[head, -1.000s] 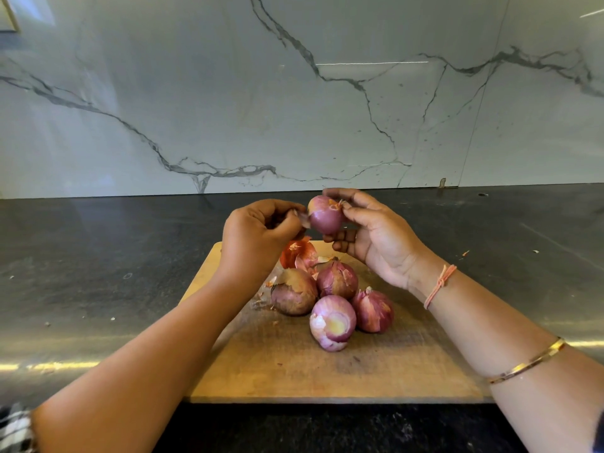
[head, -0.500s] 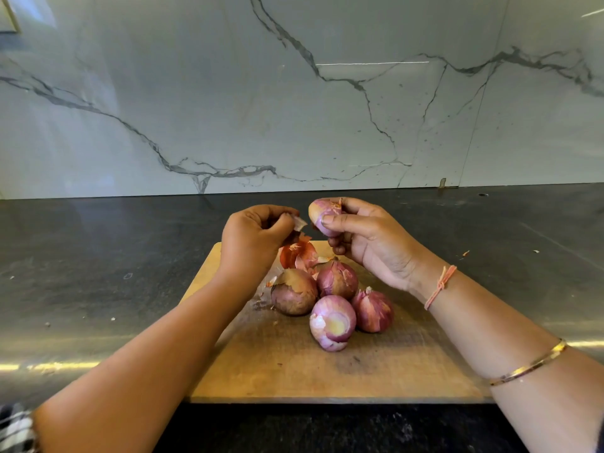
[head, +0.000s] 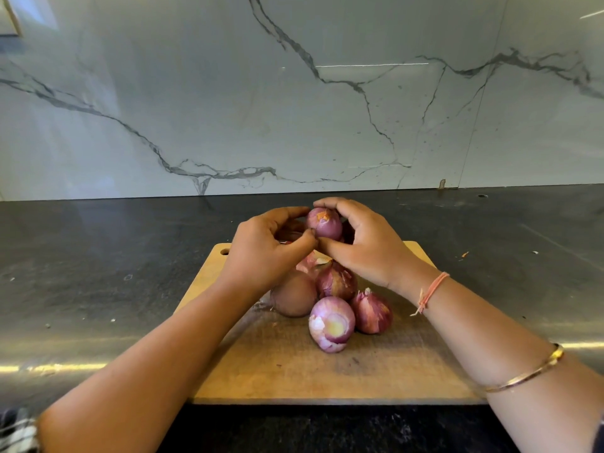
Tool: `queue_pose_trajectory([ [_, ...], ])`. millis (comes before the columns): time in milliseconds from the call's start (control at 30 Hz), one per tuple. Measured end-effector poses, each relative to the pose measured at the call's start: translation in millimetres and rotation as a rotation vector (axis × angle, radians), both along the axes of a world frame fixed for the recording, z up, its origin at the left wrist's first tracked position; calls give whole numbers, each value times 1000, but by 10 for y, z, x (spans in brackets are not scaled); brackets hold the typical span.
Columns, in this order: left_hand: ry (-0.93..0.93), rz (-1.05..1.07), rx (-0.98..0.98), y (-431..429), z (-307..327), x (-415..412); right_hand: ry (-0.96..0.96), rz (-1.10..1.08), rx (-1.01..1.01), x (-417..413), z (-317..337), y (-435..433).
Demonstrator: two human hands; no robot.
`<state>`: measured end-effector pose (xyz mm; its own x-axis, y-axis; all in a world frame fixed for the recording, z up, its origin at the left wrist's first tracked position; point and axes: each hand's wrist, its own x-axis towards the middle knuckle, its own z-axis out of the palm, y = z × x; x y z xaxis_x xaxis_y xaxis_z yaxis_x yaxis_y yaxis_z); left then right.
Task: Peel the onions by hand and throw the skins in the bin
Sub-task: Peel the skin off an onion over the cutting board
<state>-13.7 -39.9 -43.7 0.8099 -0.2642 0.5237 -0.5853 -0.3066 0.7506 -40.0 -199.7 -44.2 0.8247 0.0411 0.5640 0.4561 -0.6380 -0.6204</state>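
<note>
- Right hand (head: 366, 246) cupped over the held onion (head: 325, 223) from 3 o'clock, fingers curled across its top, thumb beneath; onion gripped above the cutting board (head: 327, 377)
- Left hand (head: 264, 253) curled against the onion's 9 o'clock side, thumb and fingertips pinched at its lower edge; whether skin is caught between them cannot be told
- Orange scrap of dry skin noted at the onion's 12 o'clock
- At least four more onions (head: 336, 282) clustered on the board below the hands; nearest onion (head: 331, 323), at 6 o'clock, part-stripped
- Loose skin (head: 313, 261) seen at the cluster's 12 o'clock
- Risk: bared flesh judged slick; a hard tug could pop the onion from the grip onto the cluster
- Risk: brittle skin may tear short, and flakes be scattered over the counter (head: 98, 273)
- Bin not in view; far onions partly covered by both hands, count uncertain
</note>
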Motion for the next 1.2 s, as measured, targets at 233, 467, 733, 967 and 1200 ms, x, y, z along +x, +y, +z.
queue_pose_trajectory([
  [233,-90,57,67,-11,0,-24,-96,-28,-189,1,-7,11],
  [467,-212,142,200,-27,15,-43,-127,-55,-263,-13,15,29],
  [733,-215,155,229,-37,24,-43,-130,-64,-255,-15,21,40],
  [967,-191,164,241,-41,25,-35,-105,-55,-252,-26,27,37],
  [1200,-198,165,217,-27,16,-14,-82,-25,-235,-28,30,28],
])
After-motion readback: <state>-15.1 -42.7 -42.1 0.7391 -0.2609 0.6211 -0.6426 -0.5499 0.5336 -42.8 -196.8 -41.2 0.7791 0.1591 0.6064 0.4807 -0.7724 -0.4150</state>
